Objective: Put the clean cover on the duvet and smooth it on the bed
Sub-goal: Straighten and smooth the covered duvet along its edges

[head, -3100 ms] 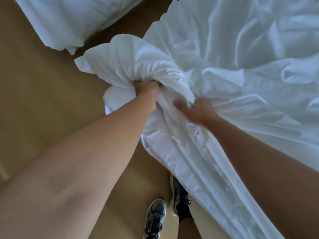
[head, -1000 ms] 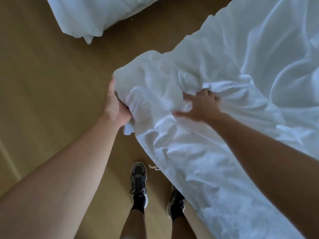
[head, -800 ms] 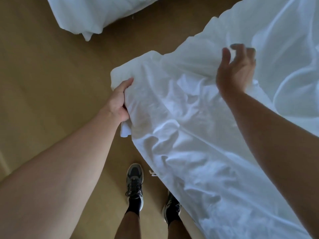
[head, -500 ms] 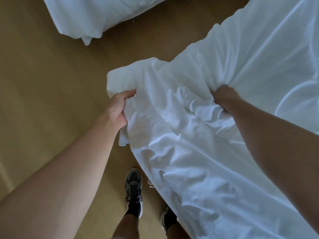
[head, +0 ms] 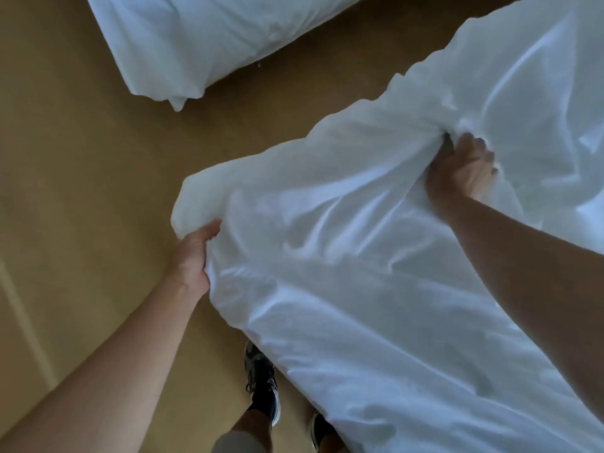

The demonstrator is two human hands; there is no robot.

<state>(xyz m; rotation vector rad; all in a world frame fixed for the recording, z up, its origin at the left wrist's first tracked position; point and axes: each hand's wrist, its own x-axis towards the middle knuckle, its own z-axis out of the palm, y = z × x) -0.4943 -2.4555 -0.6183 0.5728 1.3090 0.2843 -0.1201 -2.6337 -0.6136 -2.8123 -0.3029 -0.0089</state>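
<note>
My left hand (head: 195, 256) clamps the cover's (head: 359, 282) near corner, fingers curled into the cloth. My right hand (head: 461, 171) fists a bunch further up. It sags above the floor (head: 81, 165). Soft, light, probably slippery: best held at the corners, not the slack middle.

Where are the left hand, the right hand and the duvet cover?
left hand (head: 192, 256): head view, back of the hand.
right hand (head: 461, 171): head view, back of the hand.
duvet cover (head: 353, 289): head view, fabric between the arms.
</note>
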